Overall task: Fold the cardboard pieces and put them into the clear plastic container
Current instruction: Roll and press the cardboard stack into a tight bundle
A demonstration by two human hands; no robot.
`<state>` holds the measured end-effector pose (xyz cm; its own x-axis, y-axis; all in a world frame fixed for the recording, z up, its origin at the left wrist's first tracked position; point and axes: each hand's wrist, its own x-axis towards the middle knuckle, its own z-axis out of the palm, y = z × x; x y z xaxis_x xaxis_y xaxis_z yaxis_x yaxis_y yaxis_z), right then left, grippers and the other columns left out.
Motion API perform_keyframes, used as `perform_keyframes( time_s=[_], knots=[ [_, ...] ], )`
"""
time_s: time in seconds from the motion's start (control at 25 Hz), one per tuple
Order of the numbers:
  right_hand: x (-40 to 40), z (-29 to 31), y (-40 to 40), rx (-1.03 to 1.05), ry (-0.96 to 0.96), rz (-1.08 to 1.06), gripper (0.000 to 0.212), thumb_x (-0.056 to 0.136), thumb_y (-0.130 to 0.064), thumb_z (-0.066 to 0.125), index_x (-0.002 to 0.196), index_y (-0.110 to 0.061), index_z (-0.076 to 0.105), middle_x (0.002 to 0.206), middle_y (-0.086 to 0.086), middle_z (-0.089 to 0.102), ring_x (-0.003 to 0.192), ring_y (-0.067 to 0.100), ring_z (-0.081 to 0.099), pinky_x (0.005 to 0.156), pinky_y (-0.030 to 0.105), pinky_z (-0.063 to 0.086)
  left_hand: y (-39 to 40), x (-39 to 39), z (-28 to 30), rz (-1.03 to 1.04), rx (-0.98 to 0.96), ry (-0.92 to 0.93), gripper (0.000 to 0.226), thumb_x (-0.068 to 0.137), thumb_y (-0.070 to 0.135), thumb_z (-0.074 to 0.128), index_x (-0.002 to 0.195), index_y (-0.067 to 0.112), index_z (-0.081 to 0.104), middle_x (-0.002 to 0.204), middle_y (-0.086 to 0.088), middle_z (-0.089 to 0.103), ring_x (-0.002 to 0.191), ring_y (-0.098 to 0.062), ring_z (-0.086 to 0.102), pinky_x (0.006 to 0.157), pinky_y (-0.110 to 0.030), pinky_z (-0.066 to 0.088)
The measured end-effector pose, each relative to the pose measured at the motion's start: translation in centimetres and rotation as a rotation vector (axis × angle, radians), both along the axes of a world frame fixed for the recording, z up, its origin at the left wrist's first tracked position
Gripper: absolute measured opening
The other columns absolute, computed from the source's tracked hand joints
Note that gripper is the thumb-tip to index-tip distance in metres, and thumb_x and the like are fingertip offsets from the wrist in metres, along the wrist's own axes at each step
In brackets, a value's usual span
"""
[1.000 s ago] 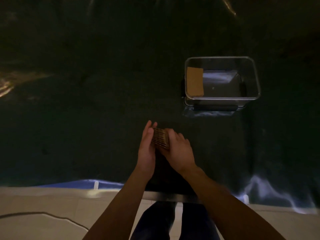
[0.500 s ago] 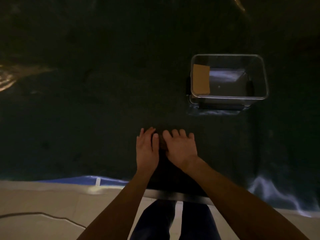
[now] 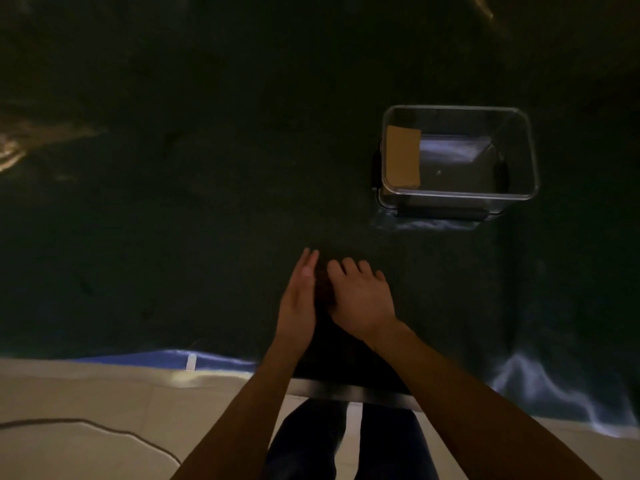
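My right hand (image 3: 360,299) lies palm down on the dark table, pressing on a cardboard piece (image 3: 323,289). Only a dim brown sliver of that piece shows between my hands. My left hand (image 3: 299,299) stands on its edge with straight fingers, tight against the piece's left side. The clear plastic container (image 3: 460,197) stands to the far right of my hands. One folded cardboard piece (image 3: 403,157) leans inside against its left wall.
The table is covered with a dark sheet (image 3: 173,202), and its near metal edge (image 3: 346,391) runs just above my legs. Pale floor with a thin black cable (image 3: 104,427) lies below. The light is dim.
A second ago both hands held the cardboard piece raised on edge. They then pressed it flat on the table, and my left hand has now tipped up from flat onto its edge.
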<state>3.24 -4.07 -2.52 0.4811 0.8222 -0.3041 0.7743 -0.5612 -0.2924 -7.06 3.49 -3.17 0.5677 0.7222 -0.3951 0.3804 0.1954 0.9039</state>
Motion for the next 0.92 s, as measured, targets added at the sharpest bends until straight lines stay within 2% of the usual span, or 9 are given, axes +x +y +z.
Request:
perform_keyframes(
  time_s=[0.08,0.16,0.32,0.36,0.48,0.52,0.64,0.76,0.92],
  knots=[
    [0.2,0.1,0.0,-0.007,-0.008,0.013,0.05,0.074,-0.036,0.062,0.118,-0.021,0.045,0.116,0.008,0.056,0.103,0.032,0.053,0.081,0.048,0.048,1.0,0.2,-0.2,0.174,-0.164,-0.092,0.055,0.097,0.058,0.036,0.147,0.036,0.042,0.148,0.017,0.044,0.13,0.003,0.044,0.112,-0.027,0.032],
    [0.3,0.2,-0.1,0.0,0.004,0.005,0.049,0.074,-0.037,0.063,0.117,-0.022,0.046,0.115,0.007,0.056,0.103,0.031,0.054,0.081,0.047,0.048,1.6,0.3,-0.4,0.175,-0.281,-0.112,0.045,0.099,0.054,0.04,0.141,0.039,0.049,0.14,0.019,0.052,0.122,0.005,0.052,0.109,-0.032,0.037],
    [0.2,0.1,-0.1,0.002,0.0,0.008,0.047,0.074,-0.036,0.062,0.116,-0.022,0.046,0.115,0.007,0.056,0.102,0.03,0.054,0.08,0.047,0.049,1.2,0.2,0.1,0.078,-0.207,-0.072,0.058,0.095,0.063,0.042,0.141,0.028,0.052,0.136,0.022,0.051,0.105,0.026,0.05,0.083,-0.001,0.04],
    [0.2,0.1,-0.1,0.005,-0.005,0.006,0.047,0.074,-0.036,0.063,0.116,-0.022,0.046,0.114,0.007,0.056,0.101,0.03,0.053,0.079,0.046,0.048,1.3,0.1,-0.2,0.089,-0.217,-0.083,0.053,0.097,0.06,0.041,0.138,0.029,0.054,0.132,0.024,0.054,0.103,0.026,0.052,0.081,0.0,0.041],
    [0.1,0.0,-0.1,0.019,-0.019,-0.011,0.045,0.072,-0.037,0.062,0.112,-0.022,0.047,0.111,0.006,0.057,0.098,0.029,0.055,0.077,0.045,0.048,1.3,0.1,-0.4,0.023,-0.297,-0.062,0.045,0.101,0.047,0.042,0.141,0.031,0.053,0.135,0.013,0.058,0.121,-0.002,0.056,0.089,-0.017,0.047],
    [0.1,0.0,-0.1,0.024,-0.021,-0.014,0.046,0.071,-0.037,0.062,0.113,-0.022,0.047,0.111,0.006,0.057,0.098,0.03,0.055,0.077,0.045,0.048,1.3,0.1,-0.6,0.011,-0.301,-0.049,0.045,0.101,0.047,0.042,0.141,0.03,0.052,0.135,0.011,0.057,0.121,-0.004,0.056,0.087,-0.017,0.046],
    [0.2,0.0,0.0,0.026,0.003,0.0,0.056,0.072,-0.04,0.061,0.124,-0.027,0.042,0.117,0.007,0.056,0.102,0.031,0.054,0.08,0.047,0.048,1.7,-0.1,-0.9,0.016,-0.34,-0.089,0.04,0.103,0.037,0.042,0.142,0.033,0.05,0.13,0.018,0.058,0.112,0.007,0.059,0.083,-0.012,0.049],
    [0.4,0.0,-0.1,0.003,0.014,0.048,0.066,0.074,-0.038,0.061,0.134,-0.031,0.034,0.122,0.008,0.054,0.106,0.032,0.053,0.083,0.049,0.048,2.2,-0.4,-1.4,0.074,-0.246,-0.07,0.034,0.098,0.052,0.046,0.128,0.042,0.059,0.114,0.032,0.065,0.099,0.019,0.06,0.071,-0.002,0.046],
    [0.3,0.1,0.1,-0.016,0.005,0.049,0.065,0.075,-0.034,0.065,0.133,-0.029,0.036,0.122,0.009,0.055,0.108,0.033,0.052,0.086,0.05,0.047,1.5,-0.3,-1.8,0.064,-0.366,-0.108,0.044,0.092,0.05,0.051,0.133,0.037,0.059,0.125,0.019,0.066,0.112,0.004,0.061,0.08,-0.013,0.05]
  ],
)
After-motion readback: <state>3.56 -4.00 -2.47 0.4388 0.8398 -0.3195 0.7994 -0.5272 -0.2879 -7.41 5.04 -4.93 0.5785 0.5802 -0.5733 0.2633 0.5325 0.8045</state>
